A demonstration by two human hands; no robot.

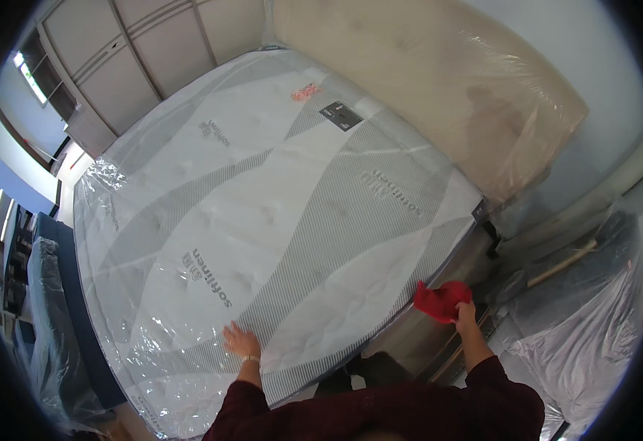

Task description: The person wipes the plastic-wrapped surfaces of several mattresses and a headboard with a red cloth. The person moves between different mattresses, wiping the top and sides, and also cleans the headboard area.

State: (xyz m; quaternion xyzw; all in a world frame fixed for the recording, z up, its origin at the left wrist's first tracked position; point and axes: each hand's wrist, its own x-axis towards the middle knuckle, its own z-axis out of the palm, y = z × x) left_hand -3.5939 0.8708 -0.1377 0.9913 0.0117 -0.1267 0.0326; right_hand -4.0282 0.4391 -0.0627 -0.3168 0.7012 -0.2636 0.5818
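A large white and grey mattress, wrapped in clear plastic film, fills the middle of the view. My left hand rests flat on its near part, fingers stretched out. Off the mattress's right edge, my right hand grips a bunched red cloth, which hangs close to the mattress side. A dark label patch lies on the mattress near its far end. Beside it is a small red printed mark.
A beige headboard under plastic film stands at the far end. Plastic-covered items and a wooden stick lie to the right. A plastic-wrapped dark blue piece stands left. Panelled wardrobe doors rise at far left.
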